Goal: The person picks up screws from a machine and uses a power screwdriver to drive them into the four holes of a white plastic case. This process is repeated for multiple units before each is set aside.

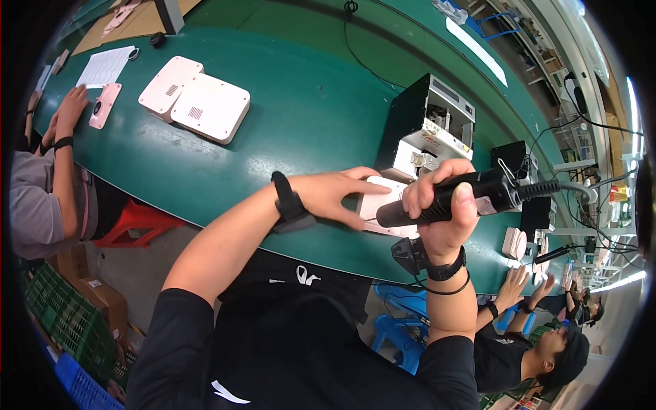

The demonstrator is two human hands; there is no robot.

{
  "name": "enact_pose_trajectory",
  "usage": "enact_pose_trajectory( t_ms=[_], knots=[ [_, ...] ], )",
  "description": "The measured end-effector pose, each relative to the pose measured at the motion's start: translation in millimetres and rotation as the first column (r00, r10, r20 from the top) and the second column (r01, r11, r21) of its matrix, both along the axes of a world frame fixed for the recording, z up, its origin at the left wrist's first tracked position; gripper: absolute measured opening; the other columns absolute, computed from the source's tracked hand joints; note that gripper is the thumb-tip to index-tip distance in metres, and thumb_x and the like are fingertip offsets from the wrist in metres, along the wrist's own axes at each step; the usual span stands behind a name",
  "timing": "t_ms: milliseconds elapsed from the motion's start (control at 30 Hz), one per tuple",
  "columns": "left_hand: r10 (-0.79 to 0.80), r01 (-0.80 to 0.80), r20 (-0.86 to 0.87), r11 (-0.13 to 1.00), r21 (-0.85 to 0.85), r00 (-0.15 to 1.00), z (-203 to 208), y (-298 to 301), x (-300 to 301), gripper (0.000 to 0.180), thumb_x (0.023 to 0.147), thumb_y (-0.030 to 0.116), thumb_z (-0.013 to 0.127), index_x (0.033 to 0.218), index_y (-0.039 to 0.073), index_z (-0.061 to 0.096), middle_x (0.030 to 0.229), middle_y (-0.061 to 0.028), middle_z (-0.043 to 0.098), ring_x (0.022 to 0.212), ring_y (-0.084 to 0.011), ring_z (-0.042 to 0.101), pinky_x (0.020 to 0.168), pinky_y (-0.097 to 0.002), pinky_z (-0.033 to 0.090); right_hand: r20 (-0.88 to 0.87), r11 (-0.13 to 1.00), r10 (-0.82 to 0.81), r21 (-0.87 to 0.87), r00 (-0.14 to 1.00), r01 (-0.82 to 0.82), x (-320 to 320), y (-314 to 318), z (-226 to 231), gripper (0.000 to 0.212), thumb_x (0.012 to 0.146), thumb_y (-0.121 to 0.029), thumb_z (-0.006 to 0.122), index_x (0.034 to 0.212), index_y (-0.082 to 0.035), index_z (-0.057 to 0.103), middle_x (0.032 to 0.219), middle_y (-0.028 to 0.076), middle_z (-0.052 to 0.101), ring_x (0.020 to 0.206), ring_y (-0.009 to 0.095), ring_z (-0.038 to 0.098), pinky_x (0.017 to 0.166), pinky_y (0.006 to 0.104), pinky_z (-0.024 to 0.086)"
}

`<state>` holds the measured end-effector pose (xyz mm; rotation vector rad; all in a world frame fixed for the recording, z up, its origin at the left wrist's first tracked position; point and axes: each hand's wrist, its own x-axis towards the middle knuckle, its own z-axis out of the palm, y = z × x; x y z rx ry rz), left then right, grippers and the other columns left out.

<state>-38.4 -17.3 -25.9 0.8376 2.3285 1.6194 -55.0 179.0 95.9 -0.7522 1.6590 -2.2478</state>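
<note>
A pale pink plastic housing [371, 205] lies on the green table in front of me. My left hand [333, 197] grips its left side, thumb and fingers spread along its edges. My right hand [443, 201] is wrapped round a black electric screwdriver [493, 191], which is tilted over the housing with its cable leaving to the right. The tool's front end points down-left over the housing; whether its bit touches a screw I cannot tell. Part of the housing is hidden behind the tool and my right hand.
A black and silver screw feeder [427, 130] stands just beyond the housing. Two pale pink housings [212, 108] sit at the left, near a pink cover plate [105, 106] and a paper sheet [106, 67]. Co-workers' hands [70, 109] rest at the far left; another person [540, 355] works at the right.
</note>
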Motion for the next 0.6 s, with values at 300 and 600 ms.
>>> enact_pose_trajectory(
  t_ms=[300,600],
  knots=[
    [0.046,-0.044,0.061,0.999,-0.03,0.997,5.9,6.0,8.4,0.062,0.086,0.024,0.075,0.145,0.024,0.054,0.153,-0.0154,0.04,0.136,-0.0345,0.046,0.112,-0.0408,0.041,-0.052,0.998,0.041,-0.036,0.998,-0.042,10.4,11.3,-1.1,0.047,0.093,-0.05,0.059,0.101,-0.005,0.047,0.067,0.007,0.052,0.052,0.018,0.051,0.055,0.0349,0.045],
    [0.035,-0.032,0.067,0.998,-0.05,0.997,4.2,5.0,9.6,0.06,0.087,0.021,0.074,0.144,0.022,0.055,0.152,-0.0173,0.039,0.135,-0.0357,0.047,0.11,-0.0391,0.043,-0.116,0.99,-0.14,-0.027,0.983,0.138,30.1,13.2,27.3,0.055,0.089,-0.056,0.063,0.101,-0.005,0.048,0.069,0.007,0.053,0.053,0.018,0.052,0.056,0.034,0.045]
  ],
)
